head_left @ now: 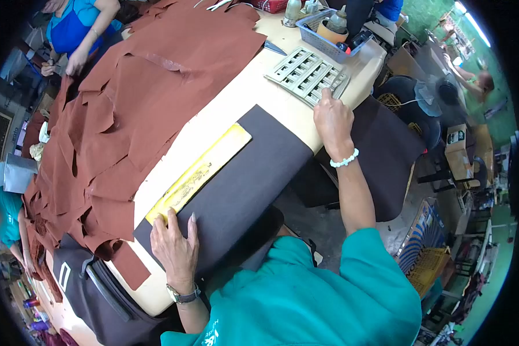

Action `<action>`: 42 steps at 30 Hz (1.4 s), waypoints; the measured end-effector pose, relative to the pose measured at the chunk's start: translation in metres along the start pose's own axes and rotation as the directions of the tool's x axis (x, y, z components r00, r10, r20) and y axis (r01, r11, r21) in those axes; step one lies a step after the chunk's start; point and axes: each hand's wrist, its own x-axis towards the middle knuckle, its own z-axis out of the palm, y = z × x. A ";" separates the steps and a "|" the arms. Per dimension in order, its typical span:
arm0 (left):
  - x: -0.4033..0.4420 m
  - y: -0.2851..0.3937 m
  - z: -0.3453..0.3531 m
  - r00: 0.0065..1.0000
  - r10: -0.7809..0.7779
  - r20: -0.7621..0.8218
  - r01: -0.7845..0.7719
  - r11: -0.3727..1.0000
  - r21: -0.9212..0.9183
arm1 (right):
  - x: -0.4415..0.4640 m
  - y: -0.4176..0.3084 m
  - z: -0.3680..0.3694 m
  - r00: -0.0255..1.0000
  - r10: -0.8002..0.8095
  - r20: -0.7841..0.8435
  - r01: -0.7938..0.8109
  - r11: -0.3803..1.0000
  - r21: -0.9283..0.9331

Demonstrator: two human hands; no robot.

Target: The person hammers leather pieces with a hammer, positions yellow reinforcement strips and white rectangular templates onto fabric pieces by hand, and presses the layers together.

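Observation:
My left hand [176, 248] lies with its fingers spread at the near end of a long yellow strip [213, 158], which has a worn, stained middle. Under the strip is a dark brown sheet [259, 155] that looks like leather and hangs over the table's near edge. My right hand [333, 122] is curled at the near right edge of a pale grey-green slotted plate [305, 72], its index finger on top. The plate rests on the table, rows of rectangular openings showing. My other right fingertips are hidden.
Reddish-brown leather pieces [155, 86] cover the left of the cream table [259, 86]. A grey basket [323, 43] with bottles and tape stands at the far end, near a pointed blade [275, 48]. Dark material [386, 150] hangs at right. Co-workers [78, 34] are at the left.

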 end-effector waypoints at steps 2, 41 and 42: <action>0.000 0.000 0.001 1.000 0.008 -0.018 -0.008 1.000 -0.001 | -0.006 -0.008 -0.006 1.000 -0.021 -0.011 0.021 1.000 0.005; 0.016 0.006 -0.020 0.996 0.032 0.089 -0.039 0.996 0.083 | -0.026 -0.031 0.004 0.992 -0.032 -0.122 0.039 0.998 0.053; 0.024 0.010 -0.025 0.991 0.045 0.125 -0.057 0.993 0.099 | -0.027 -0.031 0.005 0.991 -0.022 -0.129 0.031 0.997 0.064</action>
